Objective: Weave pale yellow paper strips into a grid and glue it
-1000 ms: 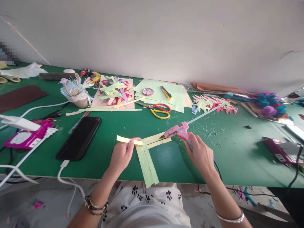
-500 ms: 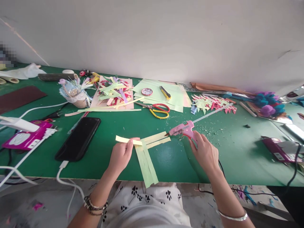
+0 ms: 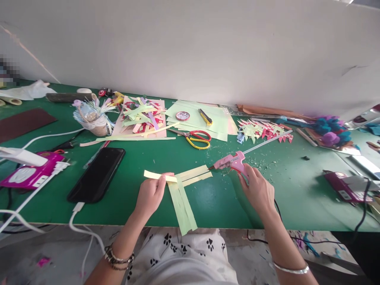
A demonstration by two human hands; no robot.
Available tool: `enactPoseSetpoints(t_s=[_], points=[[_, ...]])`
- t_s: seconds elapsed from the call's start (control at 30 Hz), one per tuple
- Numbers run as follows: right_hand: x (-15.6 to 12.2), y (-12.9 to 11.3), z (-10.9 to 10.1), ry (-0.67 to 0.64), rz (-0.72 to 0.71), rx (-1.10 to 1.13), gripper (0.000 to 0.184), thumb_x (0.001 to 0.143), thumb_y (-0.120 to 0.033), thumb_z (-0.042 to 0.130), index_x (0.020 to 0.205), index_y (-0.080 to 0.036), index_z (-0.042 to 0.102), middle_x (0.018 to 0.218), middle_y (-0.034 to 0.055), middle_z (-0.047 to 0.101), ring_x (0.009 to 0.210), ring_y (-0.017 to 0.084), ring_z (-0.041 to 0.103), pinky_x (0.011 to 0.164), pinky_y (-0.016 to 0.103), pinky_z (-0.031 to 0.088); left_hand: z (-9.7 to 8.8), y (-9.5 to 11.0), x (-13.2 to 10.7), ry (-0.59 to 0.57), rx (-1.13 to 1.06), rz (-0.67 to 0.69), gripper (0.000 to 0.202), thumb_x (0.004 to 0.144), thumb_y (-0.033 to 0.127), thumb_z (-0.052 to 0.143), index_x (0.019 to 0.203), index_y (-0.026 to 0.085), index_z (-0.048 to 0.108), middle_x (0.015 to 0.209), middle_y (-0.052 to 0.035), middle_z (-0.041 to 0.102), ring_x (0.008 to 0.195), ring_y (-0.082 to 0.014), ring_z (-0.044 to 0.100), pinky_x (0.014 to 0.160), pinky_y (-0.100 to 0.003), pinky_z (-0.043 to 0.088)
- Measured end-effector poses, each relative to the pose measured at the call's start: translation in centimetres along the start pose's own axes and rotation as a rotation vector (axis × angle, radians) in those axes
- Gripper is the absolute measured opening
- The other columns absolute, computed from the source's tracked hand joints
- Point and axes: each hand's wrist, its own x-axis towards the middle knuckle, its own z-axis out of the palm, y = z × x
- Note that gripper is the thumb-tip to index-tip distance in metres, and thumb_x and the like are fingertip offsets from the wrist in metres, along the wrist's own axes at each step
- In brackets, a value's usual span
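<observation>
My right hand (image 3: 257, 189) is wrapped round the handle of a pink glue gun (image 3: 230, 161), and a long clear glue stick (image 3: 268, 141) juts from its back. The nozzle sits by the right end of a pale yellow paper strip (image 3: 194, 171). My left hand (image 3: 152, 194) pinches a short yellow strip at the upper left of the joined paper strips. Green paper strips (image 3: 182, 208) hang down from the join to the table's front edge, slightly over it. Whether glue is coming out is too small to tell.
Red-and-yellow scissors (image 3: 199, 139), a cutter (image 3: 205, 117) and a tape roll (image 3: 182, 115) lie behind, by green paper sheets (image 3: 221, 132). A black phone (image 3: 97, 174) on a white cable lies left. Woven paper pieces (image 3: 264, 130) are at the back right.
The glue gun's nozzle has shifted slightly to the right, away from the strip's end. My left hand and the paper strips stay nearly the same.
</observation>
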Motion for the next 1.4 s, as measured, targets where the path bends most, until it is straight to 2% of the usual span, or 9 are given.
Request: enactPoseSetpoints(t_s=[0.47,0.57,0.67,0.8,0.9,1.0,1.1,1.2,1.4], points=[[2.7,3.9,0.8,-0.070,0.209,0.012,0.042,0.083,-0.051,0.043,0.103,-0.015,0.054,0.083,0.0109,0.061,0.073,0.025,0.054,0.055,0.030,0.033,0.1,0.0,0.0,0.032,0.105,0.048,0.053,0.092,0.036,0.021,0.099,0.012,0.068,0.035,0.0050,0.027,0.032,-0.0109,0.031,0.039,-0.023,0.019],[3.4,1.8,-0.6,0.115,0.143,-0.099,0.048,0.083,-0.051,0.043,0.106,-0.010,0.054,0.094,0.0198,0.056,0.094,0.036,0.049,0.067,0.040,0.036,0.4,0.1,-0.2,0.056,0.205,0.100,0.053,0.092,0.034,0.021,0.092,0.012,0.070,0.034,0.0030,0.035,0.033,-0.0117,0.038,0.039,-0.022,0.025],[3.5,-3.1,-2.8,0.260,0.000,0.036,0.046,0.085,-0.049,0.040,0.113,-0.014,0.051,0.101,0.0181,0.054,0.097,0.033,0.047,0.076,0.042,0.035,0.6,0.1,-0.3,0.088,0.267,0.143,0.052,0.092,0.033,0.021,0.092,0.014,0.069,0.044,-0.0014,0.054,0.038,-0.0122,0.047,0.040,-0.021,0.030],[2.5,-11.0,-4.7,-0.049,-0.573,0.459,0.054,0.081,-0.048,0.050,0.125,-0.019,0.040,0.100,0.0089,0.059,0.091,0.022,0.052,0.078,0.034,0.037,1.1,-0.2,-0.4,0.146,0.356,0.236,0.048,0.092,0.032,0.023,0.094,0.015,0.069,0.079,-0.0067,0.071,0.054,-0.0145,0.060,0.044,-0.022,0.035],[1.9,-15.0,-4.6,-0.138,-0.726,0.532,0.058,0.078,-0.050,0.053,0.125,-0.018,0.042,0.094,0.0069,0.061,0.085,0.021,0.054,0.071,0.031,0.036,1.3,-0.4,-0.5,0.184,0.397,0.320,0.047,0.092,0.031,0.024,0.083,0.017,0.068,0.087,-0.0061,0.071,0.069,-0.0172,0.065,0.050,-0.022,0.039],[2.2,-16.1,-4.3,-0.188,-0.736,0.549,0.020,0.085,-0.033,0.048,0.095,-0.019,0.059,0.080,0.0028,0.061,0.075,0.015,0.054,0.066,0.027,0.031,1.3,-0.4,-0.6,0.210,0.426,0.334,0.044,0.092,0.030,0.027,0.079,0.017,0.067,0.084,-0.0057,0.071,0.067,-0.0169,0.064,0.051,-0.023,0.041],[2.9,-15.1,-4.5,-0.218,-0.653,0.612,0.018,0.085,-0.019,0.043,0.078,-0.018,0.059,0.071,-0.0011,0.058,0.065,0.010,0.051,0.066,0.026,0.030,1.2,-0.3,-0.6,0.198,0.460,0.354,0.038,0.091,0.032,0.031,0.088,0.017,0.067,0.082,-0.0045,0.071,0.068,-0.0170,0.065,0.053,-0.023,0.042],[3.0,-13.9,-4.9,-0.252,-0.560,0.727,0.015,0.084,-0.027,0.046,0.090,-0.019,0.057,0.075,-0.0008,0.056,0.066,0.011,0.051,0.069,0.026,0.034,1.3,-0.4,-0.5,0.182,0.470,0.376,0.036,0.091,0.034,0.034,0.099,0.020,0.065,0.089,-0.0038,0.071,0.076,-0.0172,0.065,0.059,-0.024,0.045],[2.9,-13.3,-4.1,-0.289,-0.387,0.877,0.056,0.079,-0.046,0.052,0.124,-0.017,0.038,0.085,0.0021,0.054,0.063,0.012,0.049,0.059,0.025,0.041,1.4,-0.6,-0.6,0.148,0.396,0.366,0.037,0.090,0.036,0.033,0.104,0.020,0.064,0.097,-0.0050,0.070,0.088,-0.0188,0.064,0.068,-0.026,0.050]])
